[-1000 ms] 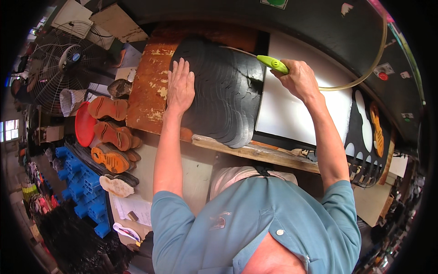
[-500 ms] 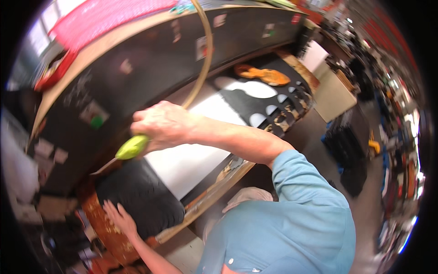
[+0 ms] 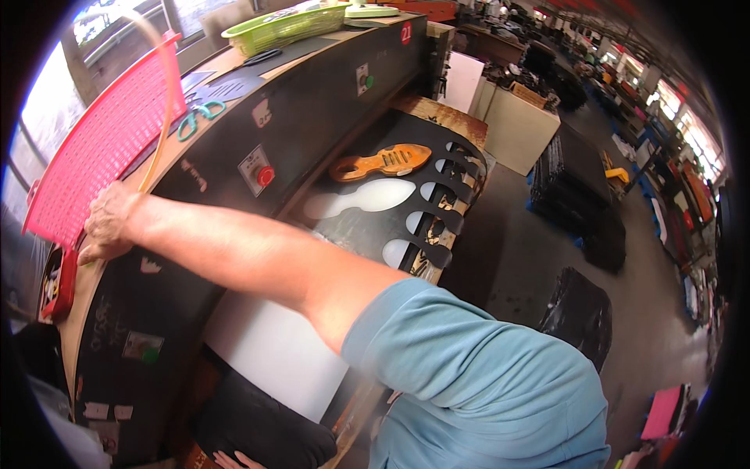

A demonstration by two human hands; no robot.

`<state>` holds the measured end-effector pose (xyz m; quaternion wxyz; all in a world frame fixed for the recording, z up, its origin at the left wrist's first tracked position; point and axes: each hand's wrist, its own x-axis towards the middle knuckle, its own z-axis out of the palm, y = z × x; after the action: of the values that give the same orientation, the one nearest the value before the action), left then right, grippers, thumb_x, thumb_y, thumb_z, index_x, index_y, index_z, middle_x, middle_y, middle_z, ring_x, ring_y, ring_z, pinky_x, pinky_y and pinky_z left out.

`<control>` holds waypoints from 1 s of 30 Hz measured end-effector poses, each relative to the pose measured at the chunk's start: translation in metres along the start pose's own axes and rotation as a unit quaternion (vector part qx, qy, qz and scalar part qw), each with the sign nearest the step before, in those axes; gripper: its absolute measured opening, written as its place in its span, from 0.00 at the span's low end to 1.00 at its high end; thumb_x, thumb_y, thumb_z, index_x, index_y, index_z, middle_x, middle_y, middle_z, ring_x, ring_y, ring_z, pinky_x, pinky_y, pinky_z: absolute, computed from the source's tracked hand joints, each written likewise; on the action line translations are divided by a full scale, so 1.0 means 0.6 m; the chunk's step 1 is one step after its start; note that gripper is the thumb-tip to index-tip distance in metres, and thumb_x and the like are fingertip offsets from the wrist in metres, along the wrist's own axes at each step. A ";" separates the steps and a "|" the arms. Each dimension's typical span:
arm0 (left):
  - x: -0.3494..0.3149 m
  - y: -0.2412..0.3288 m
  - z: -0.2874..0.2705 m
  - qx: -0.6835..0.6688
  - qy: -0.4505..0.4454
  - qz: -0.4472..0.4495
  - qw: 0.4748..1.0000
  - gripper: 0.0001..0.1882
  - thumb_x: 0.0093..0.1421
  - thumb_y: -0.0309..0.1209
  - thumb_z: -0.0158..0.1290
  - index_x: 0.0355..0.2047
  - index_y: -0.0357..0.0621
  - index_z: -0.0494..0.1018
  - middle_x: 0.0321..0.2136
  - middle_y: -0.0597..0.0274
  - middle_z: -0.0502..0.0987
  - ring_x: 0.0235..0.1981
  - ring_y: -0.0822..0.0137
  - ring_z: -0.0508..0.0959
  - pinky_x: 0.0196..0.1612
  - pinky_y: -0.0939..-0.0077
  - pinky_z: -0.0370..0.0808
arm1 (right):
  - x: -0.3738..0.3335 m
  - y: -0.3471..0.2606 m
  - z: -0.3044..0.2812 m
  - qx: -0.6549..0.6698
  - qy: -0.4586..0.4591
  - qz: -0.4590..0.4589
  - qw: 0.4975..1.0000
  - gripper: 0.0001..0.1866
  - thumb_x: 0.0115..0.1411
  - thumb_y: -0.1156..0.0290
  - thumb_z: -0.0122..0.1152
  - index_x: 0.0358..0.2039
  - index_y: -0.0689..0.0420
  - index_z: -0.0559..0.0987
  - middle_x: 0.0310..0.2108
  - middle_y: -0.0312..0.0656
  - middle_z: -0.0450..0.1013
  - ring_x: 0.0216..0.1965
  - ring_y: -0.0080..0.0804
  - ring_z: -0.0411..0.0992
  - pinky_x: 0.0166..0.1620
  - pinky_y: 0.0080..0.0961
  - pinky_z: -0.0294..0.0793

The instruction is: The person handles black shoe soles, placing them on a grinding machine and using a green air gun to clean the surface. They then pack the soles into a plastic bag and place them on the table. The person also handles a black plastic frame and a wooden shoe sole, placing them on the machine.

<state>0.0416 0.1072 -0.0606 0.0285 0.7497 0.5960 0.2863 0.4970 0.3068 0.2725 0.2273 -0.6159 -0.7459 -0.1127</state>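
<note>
My right hand (image 3: 109,223) reaches far left across the dark machine, to the wooden ledge where a pink perforated basket (image 3: 105,156) stands. Its fingers are partly hidden against the basket, and whether they hold anything does not show. Just below that hand is a red container (image 3: 59,288). At the lower edge, my left hand (image 3: 234,460) shows only its fingers, spread against a black sheet (image 3: 258,418). That sheet lies over one end of a white sheet (image 3: 273,352). No green-handled tool is visible now.
An orange sole-shaped cutting die (image 3: 383,162) lies beside a white sole-shaped cutout (image 3: 363,198) on black sheeting. Teal-handled scissors (image 3: 201,117) and a green basket (image 3: 285,27) rest on the ledge. A pale hose (image 3: 166,109) hangs by my right arm. Black stacks (image 3: 574,187) stand on the floor.
My right hand has moved from above the black sheet up and left to the basket. The green-handled tool it held has gone from sight. The whole view has shifted.
</note>
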 end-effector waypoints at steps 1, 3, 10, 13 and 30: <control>0.001 0.007 -0.004 0.010 -0.001 0.003 1.000 0.26 0.74 0.35 0.55 0.63 0.25 0.72 0.65 0.31 0.70 0.68 0.37 0.69 0.72 0.48 0.63 | 0.010 0.003 0.012 0.025 -0.008 0.015 1.000 0.36 0.66 0.31 0.51 0.45 0.51 0.90 0.50 0.46 0.84 0.58 0.44 0.79 0.61 0.42 0.75; 0.004 0.011 -0.006 0.031 -0.007 0.010 0.999 0.25 0.74 0.35 0.56 0.62 0.25 0.72 0.65 0.31 0.71 0.67 0.38 0.69 0.72 0.49 0.64 | 0.021 0.008 0.035 0.043 0.015 0.002 0.999 0.33 0.68 0.36 0.51 0.45 0.51 0.90 0.50 0.46 0.84 0.59 0.43 0.79 0.62 0.41 0.74; 0.004 -0.051 0.020 0.088 0.069 0.079 0.991 0.26 0.71 0.41 0.60 0.59 0.31 0.76 0.59 0.36 0.76 0.59 0.36 0.76 0.66 0.42 0.69 | -0.005 -0.007 0.091 0.074 0.385 -0.047 0.919 0.15 0.55 0.58 0.66 0.29 0.59 0.83 0.38 0.51 0.76 0.45 0.51 0.73 0.54 0.46 0.72; -0.001 -0.101 0.039 0.104 0.024 0.009 0.994 0.31 0.69 0.47 0.59 0.63 0.35 0.75 0.66 0.37 0.70 0.65 0.34 0.71 0.69 0.36 0.62 | -0.134 -0.077 0.168 0.143 0.463 -0.131 0.865 0.13 0.45 0.68 0.68 0.25 0.62 0.73 0.33 0.55 0.69 0.39 0.56 0.70 0.48 0.52 0.69; 0.015 -0.128 0.081 -0.007 0.047 0.058 0.997 0.31 0.69 0.41 0.61 0.62 0.27 0.71 0.61 0.29 0.72 0.63 0.33 0.73 0.68 0.41 0.67 | -0.522 -0.302 0.466 0.053 -0.029 0.001 0.998 0.36 0.59 0.51 0.61 0.56 0.72 0.79 0.63 0.65 0.70 0.73 0.62 0.57 0.75 0.58 0.48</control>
<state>-0.0023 0.1522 -0.1271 -0.0104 0.7684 0.5503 0.3267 0.3083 0.1212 -0.1007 0.2382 -0.6065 -0.7565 -0.0552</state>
